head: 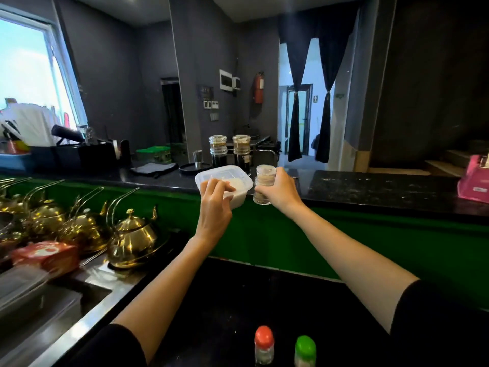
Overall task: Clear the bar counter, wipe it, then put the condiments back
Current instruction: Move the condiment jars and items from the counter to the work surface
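Note:
My left hand [214, 205] grips a clear plastic tub [225, 181] with white contents, held at the front edge of the dark bar counter [370, 185]. Just right of it, my right hand [277, 193] is closed around a small clear jar [264, 186] of tan powder, also at the counter's edge. Two glass dispensers, the left one [217, 151] and the right one [241, 152], stand with dark liquid on the counter behind the tub. On the lower black worktop near me stand a red-capped shaker [264, 345] and a green-capped shaker [305, 352].
A grey cloth [153, 168], a round black tray [194, 169] with a metal jigger [197, 158], and black bins [79, 154] sit on the counter's left. A pink box [473, 178] stands far right. Gold teapots [132, 234] crowd the lower left beside a steel sink [66, 313].

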